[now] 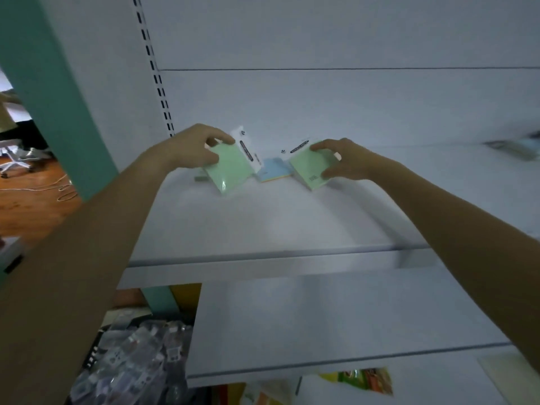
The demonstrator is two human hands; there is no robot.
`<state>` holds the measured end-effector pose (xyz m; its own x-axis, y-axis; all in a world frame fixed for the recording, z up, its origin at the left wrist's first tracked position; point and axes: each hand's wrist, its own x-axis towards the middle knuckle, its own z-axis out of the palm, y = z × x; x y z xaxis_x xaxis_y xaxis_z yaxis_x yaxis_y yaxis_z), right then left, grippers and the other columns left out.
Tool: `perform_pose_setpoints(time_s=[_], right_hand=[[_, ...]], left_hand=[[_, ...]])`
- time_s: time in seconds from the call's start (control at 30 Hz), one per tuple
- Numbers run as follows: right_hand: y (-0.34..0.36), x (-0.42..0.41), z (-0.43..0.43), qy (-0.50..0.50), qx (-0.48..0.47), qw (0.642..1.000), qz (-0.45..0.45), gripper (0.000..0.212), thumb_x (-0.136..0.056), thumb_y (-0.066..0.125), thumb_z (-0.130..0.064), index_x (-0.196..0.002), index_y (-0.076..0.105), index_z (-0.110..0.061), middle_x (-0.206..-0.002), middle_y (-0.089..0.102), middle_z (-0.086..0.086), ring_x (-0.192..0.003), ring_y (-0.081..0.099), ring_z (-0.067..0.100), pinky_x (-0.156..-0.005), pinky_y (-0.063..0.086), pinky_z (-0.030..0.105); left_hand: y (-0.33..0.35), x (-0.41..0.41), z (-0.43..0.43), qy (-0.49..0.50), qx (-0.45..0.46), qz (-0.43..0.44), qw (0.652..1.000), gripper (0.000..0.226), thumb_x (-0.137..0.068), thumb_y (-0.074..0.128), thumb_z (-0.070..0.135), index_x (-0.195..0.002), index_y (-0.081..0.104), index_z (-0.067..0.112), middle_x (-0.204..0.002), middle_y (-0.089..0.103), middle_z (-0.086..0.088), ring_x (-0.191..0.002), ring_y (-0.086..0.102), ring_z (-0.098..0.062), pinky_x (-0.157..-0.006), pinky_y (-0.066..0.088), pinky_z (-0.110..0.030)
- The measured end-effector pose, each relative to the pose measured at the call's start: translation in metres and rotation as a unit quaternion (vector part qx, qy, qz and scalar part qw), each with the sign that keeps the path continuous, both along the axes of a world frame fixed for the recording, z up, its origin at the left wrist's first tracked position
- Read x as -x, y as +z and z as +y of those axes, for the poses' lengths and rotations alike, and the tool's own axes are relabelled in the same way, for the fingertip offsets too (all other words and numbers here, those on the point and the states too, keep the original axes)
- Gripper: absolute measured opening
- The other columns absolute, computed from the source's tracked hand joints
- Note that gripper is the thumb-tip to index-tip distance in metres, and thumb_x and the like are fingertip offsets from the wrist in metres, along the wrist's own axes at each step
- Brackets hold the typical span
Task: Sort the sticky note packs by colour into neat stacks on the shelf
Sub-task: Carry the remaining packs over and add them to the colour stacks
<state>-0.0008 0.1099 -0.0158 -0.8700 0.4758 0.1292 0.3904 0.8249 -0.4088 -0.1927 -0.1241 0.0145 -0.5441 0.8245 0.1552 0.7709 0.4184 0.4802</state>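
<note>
My left hand (196,147) grips a green sticky note pack (230,171) with a white header card, tilted above the white shelf (263,217). My right hand (342,159) holds a second green pack (311,168) a little to the right, also tilted. Between them a blue pack (274,169) lies flat on the shelf near the back wall. Part of another pale pack (200,177) shows under my left hand's pack. More blurred packs (514,147) lie at the far right of the shelf.
A teal upright post (55,92) stands at the left of the shelf. Below, a lower white shelf (336,331) juts out, with bagged goods (131,361) at the bottom left and colourful packets (365,378) underneath. An office floor with chairs shows far left.
</note>
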Motion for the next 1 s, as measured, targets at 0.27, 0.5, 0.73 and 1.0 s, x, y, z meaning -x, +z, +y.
perform_pose_setpoints(time_s=[0.27,0.5,0.73,1.0], right_hand=[[-0.014,-0.062,0.026,-0.06,0.149,0.98,0.117,0.063,-0.078,0.057,0.008,-0.134,0.041,-0.018,-0.114,0.033,0.007,-0.093,0.05,0.026,-0.054,0.053,0.012],[-0.026,-0.153,0.082,-0.181,0.165,0.948,0.205,0.065,-0.08,0.052,0.008,-0.136,0.037,-0.022,-0.132,0.032,0.018,-0.098,0.057,0.034,-0.086,0.054,0.044],[-0.029,-0.277,0.145,-0.231,0.107,0.947,0.195,0.065,-0.08,0.052,0.005,-0.138,0.034,-0.017,-0.135,0.03,0.023,-0.096,0.057,0.037,-0.085,0.049,0.034],[-0.017,-0.414,0.214,-0.228,0.051,0.961,0.145,0.065,-0.087,0.054,-0.003,-0.142,0.023,-0.014,-0.136,0.026,0.022,-0.1,0.055,0.037,-0.087,0.043,0.026]], left_hand=[[-0.017,-0.038,0.052,0.003,-0.198,-0.164,0.966,0.053,-0.082,0.053,-0.009,-0.128,0.05,0.016,-0.094,0.048,-0.003,-0.073,0.051,-0.015,-0.051,0.046,-0.006],[-0.026,-0.117,0.14,-0.03,-0.25,-0.181,0.951,0.053,-0.083,0.055,-0.005,-0.133,0.046,0.011,-0.13,0.049,-0.015,-0.103,0.049,-0.017,-0.092,0.05,-0.035],[-0.03,-0.241,0.245,-0.095,-0.237,-0.184,0.949,0.053,-0.085,0.052,-0.004,-0.135,0.043,0.009,-0.137,0.048,-0.014,-0.112,0.051,-0.021,-0.093,0.044,-0.028],[-0.035,-0.364,0.347,-0.129,-0.247,-0.159,0.947,0.054,-0.087,0.051,-0.003,-0.138,0.038,0.005,-0.14,0.043,-0.019,-0.123,0.048,-0.031,-0.107,0.04,-0.041]])
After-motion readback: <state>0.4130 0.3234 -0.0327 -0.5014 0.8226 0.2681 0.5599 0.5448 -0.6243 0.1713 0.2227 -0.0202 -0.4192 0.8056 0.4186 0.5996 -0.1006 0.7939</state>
